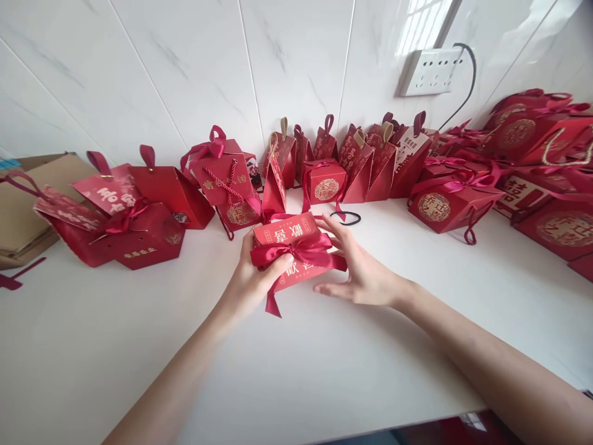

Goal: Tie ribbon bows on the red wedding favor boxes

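A small red gift box (306,272) with pale lettering is held just over the white table, wrapped with a dark red ribbon (308,248) tied in a bow on top. One ribbon tail hangs down past the box's near side. My left hand (257,272) grips the box from the left, its thumb pressed on the ribbon near the knot. On the other side my right hand (356,266) is open, fingers spread around the right end of the box and the bow's loop. Whether its fingertips touch the box I cannot tell.
Several red gift boxes line the tiled wall, among them a hexagonal box (148,244) and a lantern-marked box (324,184). More boxes (556,216) are piled at right. A black band (346,218) lies behind my right hand. Flattened cardboard (28,216) is at left; a socket strip (430,73) is on the wall.
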Available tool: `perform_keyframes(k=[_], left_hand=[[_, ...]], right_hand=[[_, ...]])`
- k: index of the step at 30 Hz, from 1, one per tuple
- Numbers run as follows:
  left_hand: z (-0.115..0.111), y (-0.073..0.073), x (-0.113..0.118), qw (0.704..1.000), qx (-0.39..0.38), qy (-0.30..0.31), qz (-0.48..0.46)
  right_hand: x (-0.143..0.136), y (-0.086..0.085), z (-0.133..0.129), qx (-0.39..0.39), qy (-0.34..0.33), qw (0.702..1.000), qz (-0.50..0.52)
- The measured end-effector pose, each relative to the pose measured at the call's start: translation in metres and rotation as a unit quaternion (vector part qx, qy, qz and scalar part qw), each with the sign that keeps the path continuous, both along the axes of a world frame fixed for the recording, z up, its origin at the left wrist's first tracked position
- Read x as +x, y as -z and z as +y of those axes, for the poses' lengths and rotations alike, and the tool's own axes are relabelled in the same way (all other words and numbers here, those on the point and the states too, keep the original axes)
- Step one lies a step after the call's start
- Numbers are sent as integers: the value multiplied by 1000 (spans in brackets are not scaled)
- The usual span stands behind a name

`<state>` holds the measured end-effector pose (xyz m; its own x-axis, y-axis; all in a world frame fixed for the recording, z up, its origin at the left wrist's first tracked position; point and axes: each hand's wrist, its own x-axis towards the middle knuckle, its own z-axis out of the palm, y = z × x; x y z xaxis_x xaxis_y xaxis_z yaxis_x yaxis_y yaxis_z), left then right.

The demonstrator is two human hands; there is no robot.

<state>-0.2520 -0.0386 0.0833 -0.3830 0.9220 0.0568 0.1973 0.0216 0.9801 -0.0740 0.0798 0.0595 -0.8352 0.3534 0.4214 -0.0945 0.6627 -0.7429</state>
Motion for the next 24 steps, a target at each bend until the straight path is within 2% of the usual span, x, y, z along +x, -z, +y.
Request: perform_keyframes(k=[3, 5, 7, 10, 14, 16, 18, 20, 22, 24], left_hand=[[0, 2, 1, 1000, 16, 2, -6], [0, 4, 1, 1000, 21, 10, -13], [0, 4, 0, 999, 19, 24, -25], [0, 3, -3, 997, 22, 41, -54], [-1, 0, -8, 993, 15, 23, -114], [-2, 0, -10, 995, 11, 14, -95], [-2, 1, -9, 998, 17, 17, -55], [-1, 3, -7, 1000, 17, 9, -23], [0, 5, -5, 1000, 11, -11, -13], [0, 5, -3, 1000, 6, -23, -14]], right_hand=[[0, -2, -2, -120, -5, 993, 5], [-1, -5, -4, -156, 14, 988, 6], [-3, -7, -6, -155, 25, 988, 3], [-5, -8, -7, -144, 0, 990, 8], [-4, -6, -5, -143, -26, 989, 5], [-5, -5, -5, -137, -12, 991, -5], [-6, -3, -9, -107, 28, 994, -10], [-7, -3, -17, -23, 130, 991, 29], [-7, -4, -28, 102, 234, 960, 118], [-6, -8, -40, 185, 248, 936, 167]])
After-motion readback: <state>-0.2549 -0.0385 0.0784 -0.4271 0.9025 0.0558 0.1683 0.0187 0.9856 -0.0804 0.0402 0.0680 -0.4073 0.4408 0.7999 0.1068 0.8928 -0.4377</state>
